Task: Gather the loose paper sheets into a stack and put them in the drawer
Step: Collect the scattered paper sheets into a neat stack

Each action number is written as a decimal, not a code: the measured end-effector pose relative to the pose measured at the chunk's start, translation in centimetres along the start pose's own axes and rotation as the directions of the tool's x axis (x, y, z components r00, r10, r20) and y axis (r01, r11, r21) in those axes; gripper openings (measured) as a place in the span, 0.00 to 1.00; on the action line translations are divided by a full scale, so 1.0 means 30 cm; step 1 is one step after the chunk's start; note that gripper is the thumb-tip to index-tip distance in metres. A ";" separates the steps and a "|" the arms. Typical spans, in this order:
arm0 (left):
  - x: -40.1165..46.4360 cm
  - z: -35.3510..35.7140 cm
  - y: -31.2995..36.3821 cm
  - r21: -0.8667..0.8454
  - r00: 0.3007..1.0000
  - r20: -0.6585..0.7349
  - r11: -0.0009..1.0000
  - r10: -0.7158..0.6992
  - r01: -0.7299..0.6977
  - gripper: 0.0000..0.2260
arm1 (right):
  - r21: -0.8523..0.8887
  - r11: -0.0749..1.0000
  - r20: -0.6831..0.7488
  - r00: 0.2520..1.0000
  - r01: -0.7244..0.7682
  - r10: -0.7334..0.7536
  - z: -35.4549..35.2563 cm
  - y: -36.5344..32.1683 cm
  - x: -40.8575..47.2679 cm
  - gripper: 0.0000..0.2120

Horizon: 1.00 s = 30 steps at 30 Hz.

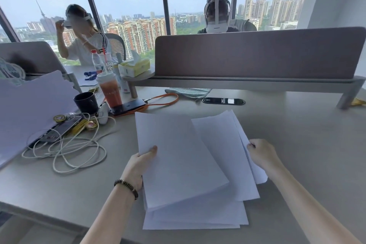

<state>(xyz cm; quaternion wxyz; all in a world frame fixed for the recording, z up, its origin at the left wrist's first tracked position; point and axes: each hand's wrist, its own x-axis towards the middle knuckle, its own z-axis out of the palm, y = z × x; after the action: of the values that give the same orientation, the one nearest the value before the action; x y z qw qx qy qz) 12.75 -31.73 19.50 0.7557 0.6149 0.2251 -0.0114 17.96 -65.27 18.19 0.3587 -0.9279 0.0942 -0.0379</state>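
A sheaf of sheets [178, 156] is gripped at its left edge by the left hand [139, 166], thumb laid on top and fingers hidden beneath, and its left side is lifted off the desk [307, 134]. Over on the right, the edges of a second batch of paper [223, 144] are pinched by the right hand [261, 153], fingers curled in tight. Both batches are seen fanned and overlapping, and more sheets [198, 218] are left flat under them near the desk's front edge. No drawer is caught in view.

Behind it all, the long grey divider [257, 53] is stood across the desk, with city towers seen through the windows beyond. Two people in headsets are seated on the far side of it. At the far left a big white sheet [29, 105] is draped over a laptop. A white cable [65, 150] is tangled in loops beside it, well apart from the paper. Further back an orange drink [110, 91] is stood just beside a black mug [86, 102], and a dark phone [128, 106] is laid flat with an orange lanyard [162, 99] trailing from it. A tissue pack [134, 67] is perched on a small round stand. A beaded bracelet [126, 185] is worn on the left wrist.
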 end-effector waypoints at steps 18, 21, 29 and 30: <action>-0.003 -0.094 0.042 0.173 0.998 0.041 0.984 -0.041 0.034 0.11 | 0.206 0.976 0.013 0.998 -0.066 0.065 0.062 0.029 -0.071 0.09; -0.005 -0.086 0.042 0.201 0.993 0.097 0.979 -0.063 0.043 0.13 | 0.224 0.971 0.015 0.997 -0.083 0.082 0.079 0.027 -0.071 0.10; -0.019 -0.048 0.047 0.244 0.987 0.163 0.969 -0.009 -0.032 0.10 | 0.244 0.964 0.019 0.995 -0.104 0.103 0.067 0.026 -0.090 0.11; -0.019 -0.045 0.049 0.228 0.986 0.164 0.973 -0.010 -0.028 0.11 | 0.247 0.963 0.023 0.994 -0.108 0.106 0.064 0.024 -0.093 0.12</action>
<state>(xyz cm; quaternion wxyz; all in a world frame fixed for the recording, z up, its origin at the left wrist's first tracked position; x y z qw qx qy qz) 12.23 -30.27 20.86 0.6956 0.6961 0.1563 -0.0846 15.38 -63.96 16.26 0.4740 -0.8695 0.1369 -0.0255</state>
